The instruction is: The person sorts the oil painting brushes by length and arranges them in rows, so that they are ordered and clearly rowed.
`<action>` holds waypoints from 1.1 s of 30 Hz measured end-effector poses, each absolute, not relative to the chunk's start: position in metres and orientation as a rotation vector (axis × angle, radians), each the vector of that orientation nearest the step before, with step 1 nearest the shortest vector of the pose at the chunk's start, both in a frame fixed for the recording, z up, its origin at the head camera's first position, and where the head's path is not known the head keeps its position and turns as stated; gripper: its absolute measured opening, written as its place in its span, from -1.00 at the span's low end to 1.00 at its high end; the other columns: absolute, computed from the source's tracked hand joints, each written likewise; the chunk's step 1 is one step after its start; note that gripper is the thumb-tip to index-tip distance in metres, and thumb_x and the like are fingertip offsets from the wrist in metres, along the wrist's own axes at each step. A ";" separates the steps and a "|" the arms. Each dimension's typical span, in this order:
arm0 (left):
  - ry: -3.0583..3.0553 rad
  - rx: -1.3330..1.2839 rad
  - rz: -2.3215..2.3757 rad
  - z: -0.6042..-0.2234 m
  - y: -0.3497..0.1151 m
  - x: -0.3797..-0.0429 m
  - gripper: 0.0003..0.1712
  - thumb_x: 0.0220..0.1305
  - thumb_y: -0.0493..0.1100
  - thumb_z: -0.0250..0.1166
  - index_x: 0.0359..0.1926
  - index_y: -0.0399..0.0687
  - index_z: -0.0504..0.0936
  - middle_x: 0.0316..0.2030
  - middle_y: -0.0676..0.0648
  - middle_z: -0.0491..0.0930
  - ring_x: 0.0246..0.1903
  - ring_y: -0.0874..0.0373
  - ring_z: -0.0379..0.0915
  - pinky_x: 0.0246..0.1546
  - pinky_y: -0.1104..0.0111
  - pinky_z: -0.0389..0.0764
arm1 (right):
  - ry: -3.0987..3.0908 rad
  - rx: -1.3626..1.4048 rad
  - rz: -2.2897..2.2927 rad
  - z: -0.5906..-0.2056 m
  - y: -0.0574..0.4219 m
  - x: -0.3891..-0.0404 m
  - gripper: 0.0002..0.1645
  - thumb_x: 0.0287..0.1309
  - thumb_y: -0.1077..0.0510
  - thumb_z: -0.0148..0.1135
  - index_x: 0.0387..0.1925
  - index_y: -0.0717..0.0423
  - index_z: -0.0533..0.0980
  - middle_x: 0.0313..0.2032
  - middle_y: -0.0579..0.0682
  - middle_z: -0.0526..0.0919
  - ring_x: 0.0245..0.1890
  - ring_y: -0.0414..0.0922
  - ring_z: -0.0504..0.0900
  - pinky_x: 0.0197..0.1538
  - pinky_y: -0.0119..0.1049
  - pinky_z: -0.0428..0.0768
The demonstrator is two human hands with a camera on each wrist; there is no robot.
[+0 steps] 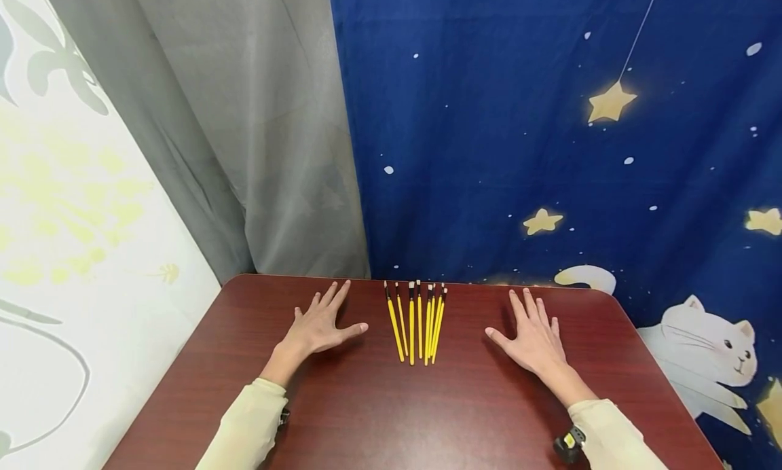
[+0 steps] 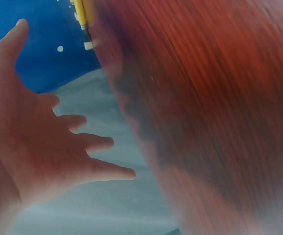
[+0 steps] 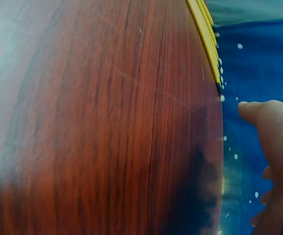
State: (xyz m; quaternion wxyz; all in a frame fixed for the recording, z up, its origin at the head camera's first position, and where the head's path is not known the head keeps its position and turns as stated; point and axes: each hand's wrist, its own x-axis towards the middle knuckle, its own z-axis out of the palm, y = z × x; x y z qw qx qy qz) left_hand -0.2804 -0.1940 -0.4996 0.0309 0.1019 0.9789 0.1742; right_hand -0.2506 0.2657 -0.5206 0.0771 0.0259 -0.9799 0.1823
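Observation:
Several yellow-handled paintbrushes (image 1: 412, 327) lie side by side near the far edge of the table, pale bristles pointing away and handles toward me. Some on the right of the row lie close together. To their left, my left hand (image 1: 320, 324) is spread with fingers straight and holds nothing. My right hand (image 1: 534, 334) is spread likewise to the right of the brushes, also holding nothing. Both hands cast shadows on the tabletop. The left wrist view catches one brush (image 2: 80, 13) at its top edge; the right wrist view shows several yellow handles (image 3: 205, 34).
The dark red wood-grain table (image 1: 379, 416) has rounded far corners. Behind it hang a grey curtain (image 1: 293, 151) and a blue curtain (image 1: 476, 130) with stars and a white cat. A pale patterned surface (image 1: 91, 252) stands at the left.

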 end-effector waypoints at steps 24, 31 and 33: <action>2.999 0.211 0.703 -0.491 -0.157 -0.286 0.12 0.40 0.37 0.27 0.73 0.17 -0.10 0.66 -0.20 0.11 0.56 -0.29 0.23 0.40 -0.32 0.36 | -2.870 0.198 0.552 -0.527 0.236 -0.265 0.16 0.20 -0.42 0.37 0.59 0.17 0.25 0.64 0.31 0.09 0.63 0.41 0.05 0.52 0.49 0.13; 3.032 0.162 0.701 -0.491 -0.146 -0.287 0.03 0.42 0.30 0.29 0.69 0.01 0.09 0.61 -0.24 0.22 0.50 -0.27 0.34 0.40 -0.22 0.43 | -2.871 0.203 0.541 -0.527 0.224 -0.267 0.09 0.19 -0.37 0.41 0.53 0.16 0.33 0.62 0.30 0.15 0.64 0.37 0.06 0.52 0.47 0.17; 3.027 0.147 0.697 -0.489 -0.142 -0.287 0.01 0.43 0.30 0.28 0.68 0.01 0.12 0.60 -0.24 0.24 0.50 -0.26 0.34 0.39 -0.21 0.44 | -2.869 0.200 0.539 -0.527 0.220 -0.268 0.07 0.16 -0.36 0.44 0.50 0.16 0.37 0.61 0.30 0.18 0.64 0.37 0.07 0.52 0.46 0.19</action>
